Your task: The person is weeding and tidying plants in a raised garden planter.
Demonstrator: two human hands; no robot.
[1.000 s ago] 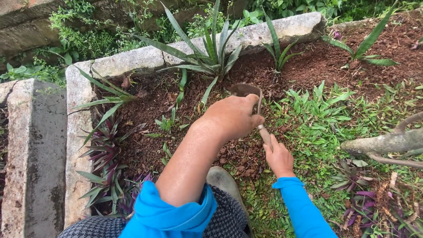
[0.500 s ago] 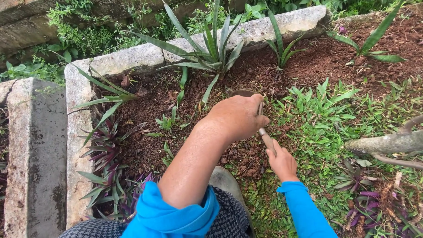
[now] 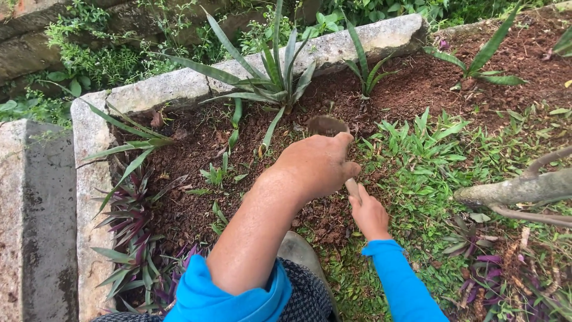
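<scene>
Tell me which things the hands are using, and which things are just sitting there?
In use:
- left hand, gripping the trowel
- trowel, blade in the soil
- right hand, low by the soil
- reddish-brown soil

Just there:
- spiky green plant
- purple-leaved plants
- stone edging
- grass patch
- bare branch

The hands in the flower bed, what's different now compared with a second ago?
Very little. The left hand keeps its grip on the trowel, blade still at the soil; the right hand still touches the handle's lower end. Only the view shifted slightly. Plants and stone edging are unchanged.
</scene>
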